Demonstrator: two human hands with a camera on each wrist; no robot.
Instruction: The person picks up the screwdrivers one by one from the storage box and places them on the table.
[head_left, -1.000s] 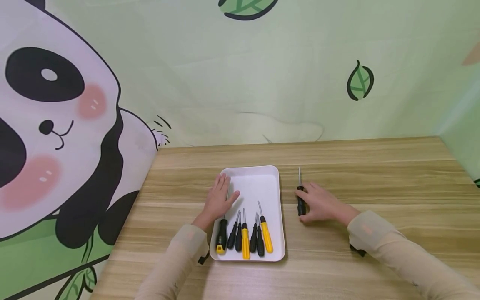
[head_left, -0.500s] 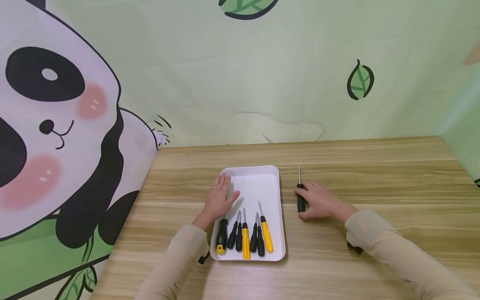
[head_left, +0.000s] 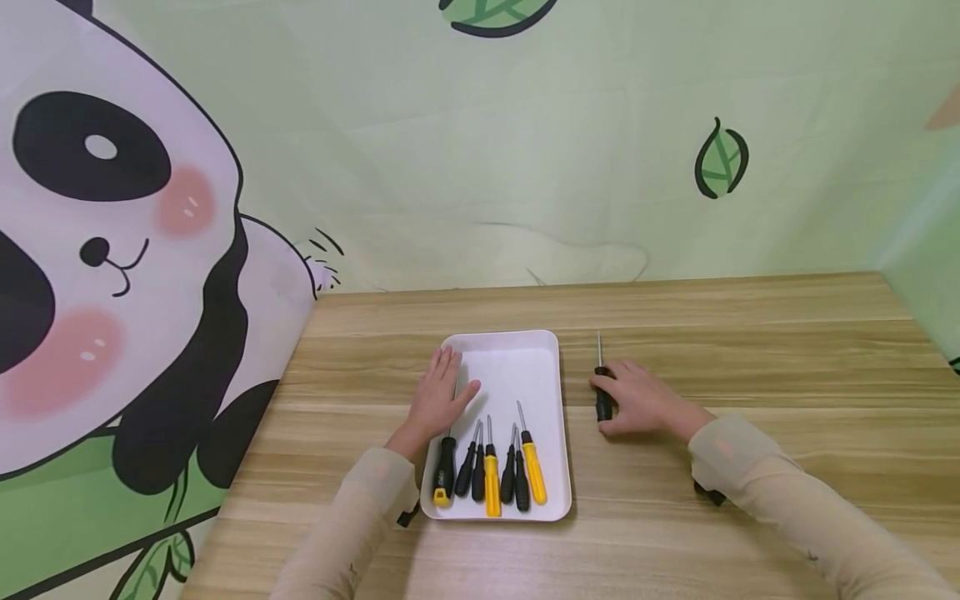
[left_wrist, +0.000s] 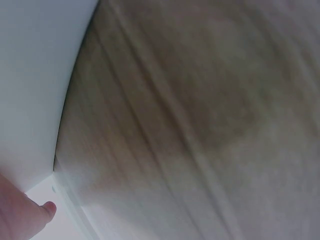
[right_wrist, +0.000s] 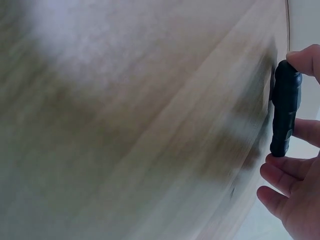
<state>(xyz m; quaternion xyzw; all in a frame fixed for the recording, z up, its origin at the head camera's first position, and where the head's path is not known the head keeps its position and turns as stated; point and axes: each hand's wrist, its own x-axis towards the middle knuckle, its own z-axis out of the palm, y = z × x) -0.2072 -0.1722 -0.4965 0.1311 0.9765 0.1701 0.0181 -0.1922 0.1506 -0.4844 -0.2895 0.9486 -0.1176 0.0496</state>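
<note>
In the head view my left hand [head_left: 437,398] lies with straight fingers over the left rim of a white tray [head_left: 510,367]. Under it runs the shaft of a large black-and-yellow screwdriver [head_left: 444,471]. To the tray's right, my right hand [head_left: 637,402] holds a black-handled screwdriver [head_left: 603,407] at the handle, its metal tip pointing away from me. In the right wrist view the thumb and fingers pinch this black handle [right_wrist: 285,110] near the table. The left wrist view shows only a bit of a digit [left_wrist: 22,212] by the tray wall.
Inside the tray's near half lie several small black screwdrivers [head_left: 522,483], a yellow screwdriver [head_left: 492,487] and another yellow screwdriver [head_left: 535,475], handles toward me. The wooden table [head_left: 787,358] ends at a green wall covering [head_left: 570,150] with a panda and leaves.
My right hand and the black-handled screwdriver have shifted slightly away from me. The left hand and the tray stay where they were.
</note>
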